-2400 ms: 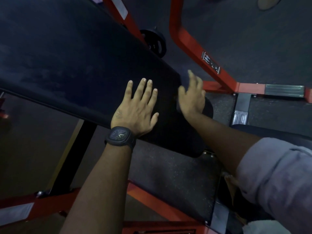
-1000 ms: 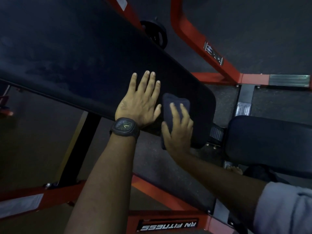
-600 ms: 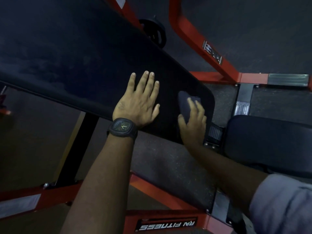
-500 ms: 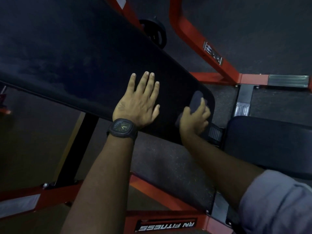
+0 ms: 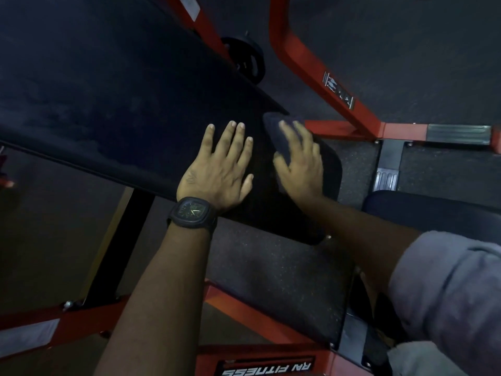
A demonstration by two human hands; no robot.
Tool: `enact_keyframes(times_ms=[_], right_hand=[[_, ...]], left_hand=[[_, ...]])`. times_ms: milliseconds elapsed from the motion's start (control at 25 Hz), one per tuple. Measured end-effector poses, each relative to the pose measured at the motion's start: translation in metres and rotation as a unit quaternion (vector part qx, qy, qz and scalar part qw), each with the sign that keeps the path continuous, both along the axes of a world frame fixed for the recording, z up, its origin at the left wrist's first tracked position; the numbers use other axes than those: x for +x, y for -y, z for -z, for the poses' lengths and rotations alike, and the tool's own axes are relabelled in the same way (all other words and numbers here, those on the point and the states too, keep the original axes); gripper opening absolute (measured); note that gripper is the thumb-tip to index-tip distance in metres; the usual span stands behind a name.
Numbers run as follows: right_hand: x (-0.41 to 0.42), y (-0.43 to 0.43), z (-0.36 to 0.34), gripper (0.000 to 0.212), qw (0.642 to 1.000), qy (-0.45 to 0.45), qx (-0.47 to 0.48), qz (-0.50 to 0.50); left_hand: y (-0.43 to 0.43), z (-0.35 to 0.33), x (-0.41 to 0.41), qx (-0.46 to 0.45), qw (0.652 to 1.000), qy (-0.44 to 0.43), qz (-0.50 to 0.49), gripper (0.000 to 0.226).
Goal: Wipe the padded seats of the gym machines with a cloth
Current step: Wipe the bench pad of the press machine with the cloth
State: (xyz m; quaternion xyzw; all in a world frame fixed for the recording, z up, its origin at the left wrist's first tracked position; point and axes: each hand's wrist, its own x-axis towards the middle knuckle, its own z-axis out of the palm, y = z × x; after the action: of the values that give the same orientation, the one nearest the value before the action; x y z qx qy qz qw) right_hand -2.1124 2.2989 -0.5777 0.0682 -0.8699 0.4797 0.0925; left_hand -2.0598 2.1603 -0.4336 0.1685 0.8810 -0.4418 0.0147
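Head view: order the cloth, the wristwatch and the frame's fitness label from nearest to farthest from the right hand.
1. cloth: under the right hand, pressed on the pad.
2. wristwatch: to the left, worn on the other arm.
3. fitness label: on the red frame, at the bottom edge.

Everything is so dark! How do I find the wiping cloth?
Find the long black padded bench slanting across the red frame. Near its rounded end, beside the left hand with the watch, the right hand presses flat, and the cloth peeks out under its fingers. It is a soft bluish-grey lump, paler than the black pad.
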Motion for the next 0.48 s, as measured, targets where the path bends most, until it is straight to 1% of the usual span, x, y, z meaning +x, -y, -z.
enact_keyframes(times_ms=[40, 80, 120, 160, 200, 240, 280, 320, 360, 400, 440, 480], right_hand=[[-0.014, -0.002, -0.001, 0.066, 0.992, 0.103, -0.038, 0.069], [-0.021, 0.003, -0.008, 0.066, 0.961, 0.226, -0.084, 0.134], [-0.021, 0.009, -0.021, 0.065, 0.938, 0.288, -0.095, 0.168], [-0.016, 0.013, -0.027, 0.064, 0.952, 0.257, -0.072, 0.152], [-0.005, 0.016, -0.026, 0.064, 0.984, 0.142, -0.044, 0.095], [0.003, 0.012, -0.019, 0.064, 0.999, 0.031, -0.017, 0.014], [0.001, 0.006, -0.013, 0.064, 0.999, -0.023, -0.009, -0.026], [-0.011, 0.002, -0.011, 0.064, 1.000, -0.007, -0.022, -0.017], [-0.025, 0.002, -0.015, 0.064, 0.993, 0.081, -0.069, 0.042], [-0.032, 0.006, -0.024, 0.064, 0.971, 0.188, -0.114, 0.096], [-0.032, 0.012, -0.035, 0.064, 0.955, 0.239, -0.122, 0.123], [-0.027, 0.015, -0.038, 0.063, 0.965, 0.214, -0.097, 0.113]], left_hand=[[-0.001, 0.000, 0.000, 0.004, 1.000, 0.005, -0.004, 0.074], [-0.001, 0.000, 0.001, 0.004, 1.000, 0.007, -0.006, 0.074], [-0.001, 0.000, 0.001, 0.003, 1.000, 0.006, -0.005, 0.074], [-0.001, 0.000, 0.001, 0.000, 1.000, 0.005, -0.004, 0.074], [-0.001, 0.000, 0.001, -0.003, 1.000, 0.005, -0.005, 0.074], [-0.001, 0.000, 0.000, -0.005, 1.000, 0.006, -0.005, 0.074], [-0.002, 0.000, 0.000, -0.004, 1.000, 0.008, -0.004, 0.074], [-0.002, -0.001, 0.000, -0.002, 1.000, 0.010, -0.005, 0.074], [-0.002, 0.000, -0.001, -0.001, 1.000, 0.010, -0.006, 0.074], [-0.002, 0.000, 0.000, -0.001, 1.000, 0.010, -0.007, 0.074], [-0.002, 0.000, 0.000, -0.002, 1.000, 0.010, -0.007, 0.074], [-0.002, 0.000, 0.001, -0.006, 1.000, 0.009, -0.006, 0.074]])
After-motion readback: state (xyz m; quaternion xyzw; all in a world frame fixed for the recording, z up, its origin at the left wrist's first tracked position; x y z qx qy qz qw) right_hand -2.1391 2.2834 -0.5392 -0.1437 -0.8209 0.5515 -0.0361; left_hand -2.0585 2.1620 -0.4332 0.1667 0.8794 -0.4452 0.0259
